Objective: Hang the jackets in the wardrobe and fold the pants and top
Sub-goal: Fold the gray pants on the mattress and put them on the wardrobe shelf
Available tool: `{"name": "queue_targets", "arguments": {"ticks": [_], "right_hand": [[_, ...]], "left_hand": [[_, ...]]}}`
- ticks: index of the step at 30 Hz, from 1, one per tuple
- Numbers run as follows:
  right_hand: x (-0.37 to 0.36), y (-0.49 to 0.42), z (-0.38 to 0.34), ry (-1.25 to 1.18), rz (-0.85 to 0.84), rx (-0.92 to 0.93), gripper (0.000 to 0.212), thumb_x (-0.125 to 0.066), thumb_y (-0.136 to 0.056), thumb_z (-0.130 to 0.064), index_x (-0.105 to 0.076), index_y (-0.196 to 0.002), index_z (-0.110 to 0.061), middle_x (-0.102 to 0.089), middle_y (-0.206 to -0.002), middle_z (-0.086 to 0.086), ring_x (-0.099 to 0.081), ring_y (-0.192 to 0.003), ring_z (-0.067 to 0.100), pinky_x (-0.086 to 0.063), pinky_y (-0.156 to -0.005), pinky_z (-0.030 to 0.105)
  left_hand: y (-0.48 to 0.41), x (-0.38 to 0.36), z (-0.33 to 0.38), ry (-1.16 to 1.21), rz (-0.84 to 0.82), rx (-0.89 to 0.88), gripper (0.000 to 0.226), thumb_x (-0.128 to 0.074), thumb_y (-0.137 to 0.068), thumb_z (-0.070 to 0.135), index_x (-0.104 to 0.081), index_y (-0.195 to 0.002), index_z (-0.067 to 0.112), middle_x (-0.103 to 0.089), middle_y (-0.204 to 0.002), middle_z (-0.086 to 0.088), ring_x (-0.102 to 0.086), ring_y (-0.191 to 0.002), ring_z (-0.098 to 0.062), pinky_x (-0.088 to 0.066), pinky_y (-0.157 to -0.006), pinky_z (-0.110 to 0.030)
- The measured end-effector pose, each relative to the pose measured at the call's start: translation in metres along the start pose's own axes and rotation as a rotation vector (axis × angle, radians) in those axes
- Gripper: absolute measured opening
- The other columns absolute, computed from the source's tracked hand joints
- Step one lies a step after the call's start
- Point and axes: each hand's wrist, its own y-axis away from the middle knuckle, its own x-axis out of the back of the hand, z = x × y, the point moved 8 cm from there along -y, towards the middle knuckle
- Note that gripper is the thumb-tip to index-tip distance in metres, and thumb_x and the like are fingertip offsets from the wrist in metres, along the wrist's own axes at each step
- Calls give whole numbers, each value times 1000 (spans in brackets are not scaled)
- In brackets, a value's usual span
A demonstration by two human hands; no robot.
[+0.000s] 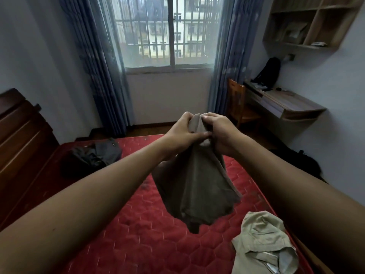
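Three garments are counted: olive-grey garment (pixel 197 186) at centre, beige garment (pixel 262 240) at 5 o'clock, dark garment (pixel 92 155) at 10 o'clock. Two hands are noted: left hand (pixel 183 133), right hand (pixel 221 133). Two curtains are logged: left curtain (pixel 98 66), right curtain (pixel 227 66). One bed (pixel 138 234), one chair (pixel 237 103), one tabletop (pixel 286 103) are recorded.

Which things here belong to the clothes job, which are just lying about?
Job: olive garment, gripped by left hand and right hand; beige garment and dark clothes on the mattress.
Lying about: black backpack, wooden chair, desk.

Both bare arms outstretched, left hand (pixel 183 133) and right hand (pixel 221 133) close together, fingers curled around an olive garment (pixel 197 186).
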Motion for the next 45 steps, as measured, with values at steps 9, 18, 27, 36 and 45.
{"name": "queue_targets", "arguments": {"ticks": [9, 18, 27, 36, 45], "right_hand": [[65, 32, 7, 712, 300, 269, 9, -62, -86, -18, -66, -91, -26, -69, -83, -2, -66, -76, 16, -53, -70, 35], [108, 46, 156, 783, -2, -222, 45, -78, -73, -30, -64, -115, -24, -66, -125, 5, -59, -114, 21, -50, -98, 40], [67, 14, 153, 968, 55, -109, 30, -44, -92, -34, -65, -88, -14, -72, -95, 9, -67, -97, 31, -48, -77, 36], [5, -20, 42, 953, 86, 98, 24, -54, -94, -14, -77, -98, -8, -75, -107, 16, -68, -103, 31, -53, -85, 35], [-45, -9, 1, 988, -142, 53, 17, -77, -75, -26, -72, -88, -16, -73, -86, 7, -67, -77, 19, -57, -68, 36]], "left_hand": [[-5, 8, 1, -165, 187, -109, 16, -66, -84, 4, -57, -94, 12, -67, -90, -15, -57, -76, -14, -49, -71, -32], [3, 37, 78, 159, 203, -254, 24, -64, -78, 1, -54, -86, 21, -61, -82, -7, -57, -73, -16, -48, -66, -31], [29, 129, 56, 106, 480, -167, 26, -59, -85, -5, -58, -101, 16, -63, -90, 0, -61, -73, -4, -51, -65, -19], [52, 141, -89, -486, 210, 205, 42, -66, -87, 6, -58, -126, 20, -66, -116, -7, -65, -113, -27, -51, -100, -36], [35, 36, -44, -358, -40, -30, 73, -88, -73, 33, -50, -135, 26, -64, -114, 7, -62, -104, -8, -54, -84, -21]]}}
